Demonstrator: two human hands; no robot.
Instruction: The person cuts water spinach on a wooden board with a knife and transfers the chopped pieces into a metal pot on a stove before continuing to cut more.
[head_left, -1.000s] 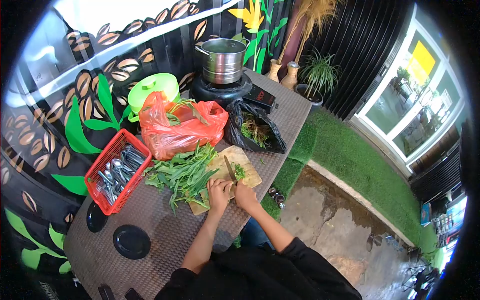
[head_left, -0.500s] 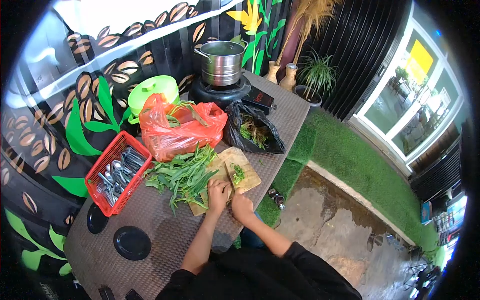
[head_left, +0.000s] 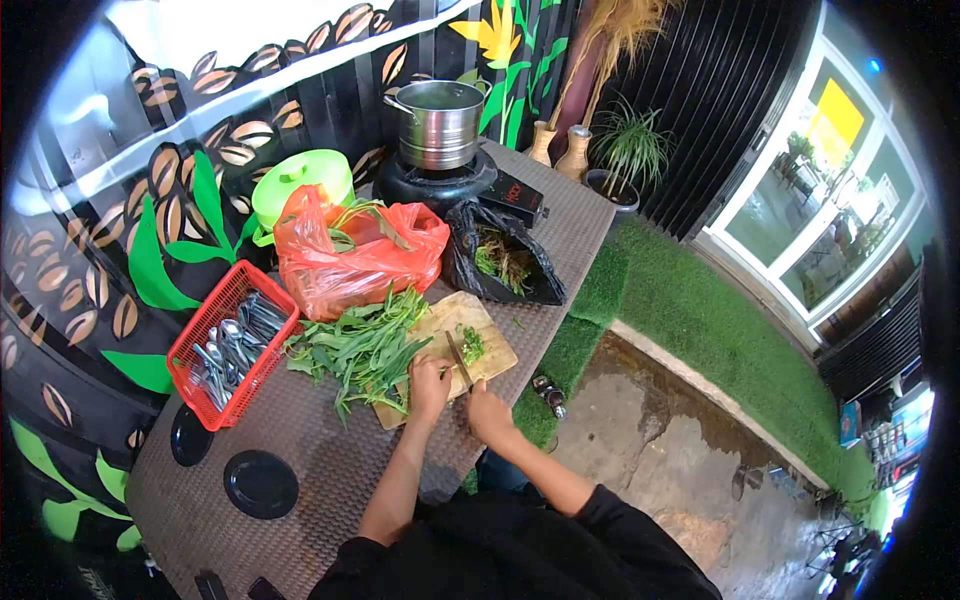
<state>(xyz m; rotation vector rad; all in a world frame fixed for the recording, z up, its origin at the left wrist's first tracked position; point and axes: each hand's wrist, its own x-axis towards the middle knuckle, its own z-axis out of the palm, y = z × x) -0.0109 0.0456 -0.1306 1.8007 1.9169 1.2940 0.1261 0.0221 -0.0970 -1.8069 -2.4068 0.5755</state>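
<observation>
My right hand [head_left: 490,415] is closed round the handle of a knife [head_left: 457,358], whose blade points away from me across a wooden cutting board [head_left: 497,345]. Beside the blade, my left hand [head_left: 430,388] presses down with bent fingers on the stem ends of long leafy greens [head_left: 368,345]. The leafy bunch spreads left over the board's edge onto the table. A small heap of chopped greens [head_left: 471,347] lies on the board, right of the blade. My left fingertips are partly hidden.
Behind the board stand a red plastic bag [head_left: 345,265] and a black bag [head_left: 520,262] with plant scraps. A steel pot [head_left: 438,130] sits on a stove beside a green lidded pot [head_left: 305,185]. Left are a red cutlery basket [head_left: 250,385] and black plates [head_left: 260,485]. The table edge [head_left: 560,345] runs close right.
My right hand has shifted slightly, a little further from my left hand, and more of the knife shows between them. The leafy greens and chopped heap look much the same.
</observation>
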